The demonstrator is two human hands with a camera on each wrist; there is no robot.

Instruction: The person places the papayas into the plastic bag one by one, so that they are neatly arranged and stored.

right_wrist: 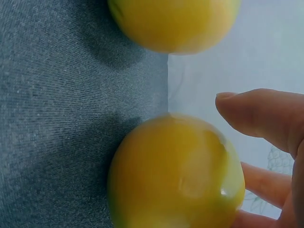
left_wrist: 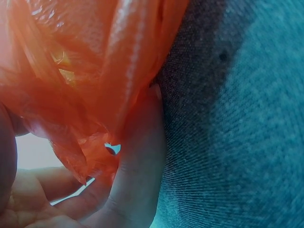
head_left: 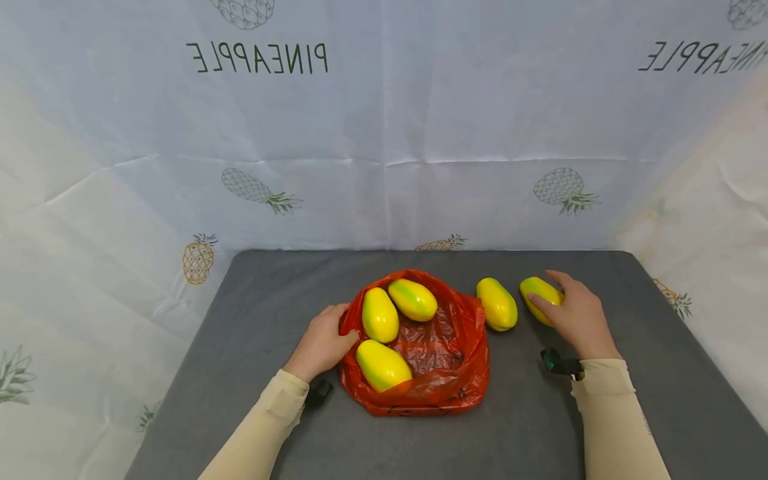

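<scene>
A red plastic bag (head_left: 414,400) lies with its mouth wide, holding three yellow-green papayas: one upper left (head_left: 380,315), one at the back (head_left: 413,300) and one in front (head_left: 384,366). My left hand (head_left: 323,341) grips the bag's left rim, thumb over the edge; in the left wrist view the thin red plastic (left_wrist: 90,80) is bunched between thumb and fingers. My right hand (head_left: 577,313) reaches around the rightmost papaya (head_left: 538,299). In the right wrist view the thumb (right_wrist: 256,111) stands apart from that papaya (right_wrist: 175,175), with fingers behind it.
Another papaya (head_left: 497,305) lies on the grey tabletop (head_left: 516,413) between the bag and the right hand. White cloth printed with pineapples (head_left: 384,133) hangs behind the table and at both sides. Dark straps (head_left: 561,363) sit at the wrists.
</scene>
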